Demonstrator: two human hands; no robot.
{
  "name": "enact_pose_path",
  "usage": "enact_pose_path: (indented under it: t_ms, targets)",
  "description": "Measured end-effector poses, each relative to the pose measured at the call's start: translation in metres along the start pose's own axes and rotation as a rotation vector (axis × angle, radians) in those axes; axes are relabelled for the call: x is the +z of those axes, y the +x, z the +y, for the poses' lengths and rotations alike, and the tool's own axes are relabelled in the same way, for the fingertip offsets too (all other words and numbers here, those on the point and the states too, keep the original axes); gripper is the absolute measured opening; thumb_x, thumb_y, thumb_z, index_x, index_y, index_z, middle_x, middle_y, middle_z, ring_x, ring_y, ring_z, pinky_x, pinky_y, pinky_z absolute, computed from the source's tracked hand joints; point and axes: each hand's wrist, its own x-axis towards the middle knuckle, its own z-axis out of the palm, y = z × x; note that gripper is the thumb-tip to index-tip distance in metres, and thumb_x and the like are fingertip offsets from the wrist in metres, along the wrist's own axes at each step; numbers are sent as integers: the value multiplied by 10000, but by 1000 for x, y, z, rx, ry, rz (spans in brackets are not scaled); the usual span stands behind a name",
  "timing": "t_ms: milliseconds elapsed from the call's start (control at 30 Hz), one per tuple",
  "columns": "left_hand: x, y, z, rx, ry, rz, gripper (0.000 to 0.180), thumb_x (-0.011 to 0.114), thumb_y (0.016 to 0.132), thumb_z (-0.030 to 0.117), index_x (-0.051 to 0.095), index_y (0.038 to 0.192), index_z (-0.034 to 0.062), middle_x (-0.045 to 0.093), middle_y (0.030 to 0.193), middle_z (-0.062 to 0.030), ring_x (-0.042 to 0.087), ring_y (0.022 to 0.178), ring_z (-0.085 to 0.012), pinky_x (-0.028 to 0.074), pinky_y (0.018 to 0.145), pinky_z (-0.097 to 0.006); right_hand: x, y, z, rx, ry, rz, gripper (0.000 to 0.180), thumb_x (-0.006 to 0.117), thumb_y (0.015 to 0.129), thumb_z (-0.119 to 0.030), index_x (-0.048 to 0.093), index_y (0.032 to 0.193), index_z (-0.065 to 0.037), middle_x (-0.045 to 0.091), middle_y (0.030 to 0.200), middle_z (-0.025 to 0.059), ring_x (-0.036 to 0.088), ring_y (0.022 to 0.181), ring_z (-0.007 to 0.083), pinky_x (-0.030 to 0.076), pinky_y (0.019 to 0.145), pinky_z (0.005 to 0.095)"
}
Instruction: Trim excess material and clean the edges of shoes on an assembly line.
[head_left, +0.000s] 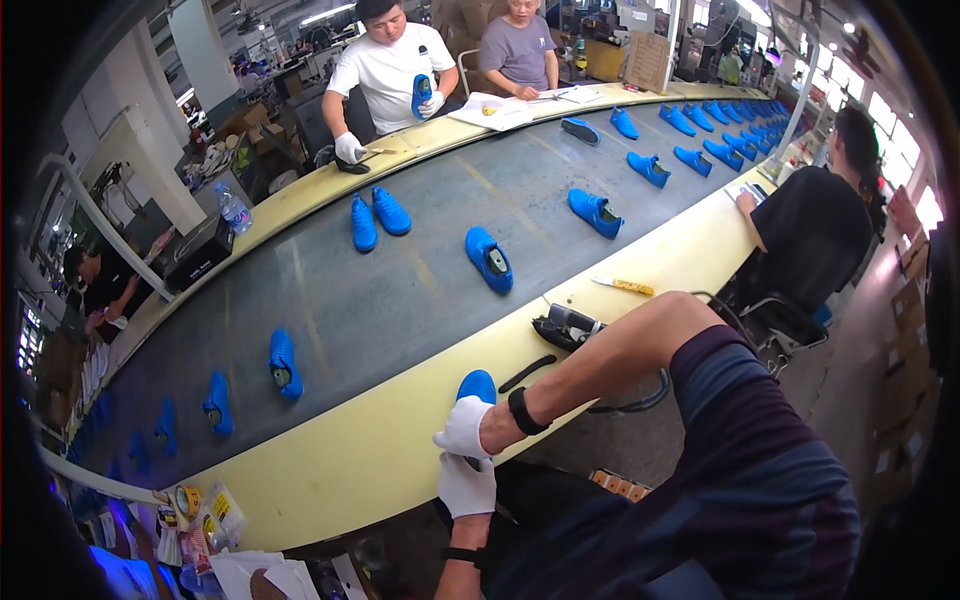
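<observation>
A blue shoe [477, 384] is held over the edge of the pale yellow bench, its toe pointing away from me. Across its upper lies my right hand [462, 427], in a white glove, with the fingers wrapped round it. My left hand [467, 487], gloved too, is closed on the shoe's near end, just below the right. Most of the shoe is hidden behind the gloves. Beside it on the bench are a dark curved strip [527, 373] and a black handheld tool [566, 327]. Farther right lies a yellow-handled knife [623, 285].
Beyond the pale bench [330, 490] runs a grey conveyor belt [380, 300] carrying many blue shoes, among them a single shoe [489, 260]. Two people stand across it; a person in black [820, 220] sits at right. Tape rolls [188, 500] and bags crowd the bench's left end.
</observation>
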Motion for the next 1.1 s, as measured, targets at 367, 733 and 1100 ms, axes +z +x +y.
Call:
enact_pose_path:
  t_ms: [367, 733, 1100]
  targets:
    - [7, 14, 8, -91, -152, -113, 577, 734, 979, 386, 461, 1286, -20, 687, 1167, -252, 710, 1097, -450, 565, 870, -517, 30, -19, -22, 107, 118, 320, 126, 643, 916, -148, 657, 946, -26, 694, 683, 181, 740, 648, 402, 535, 503, 522]
    - [14, -4, 15, -63, -59, 8, 329, 678, 988, 332, 610, 1154, 56, 680, 1093, -215, 691, 980, -457, 563, 794, -544, 45, -29, -17, -2, 43, 298, 121, 673, 881, -157, 692, 894, -38, 698, 687, 173, 741, 623, 364, 537, 470, 490]
    - [8, 6, 22, -149, -91, -38, 545, 731, 960, 360, 555, 1366, 42, 669, 1211, -231, 677, 1126, -429, 559, 920, -525, 51, -103, -37, 90, 235, 366, 311, 679, 873, -102, 593, 1158, -14, 674, 875, 171, 726, 786, 388, 579, 672, 497]
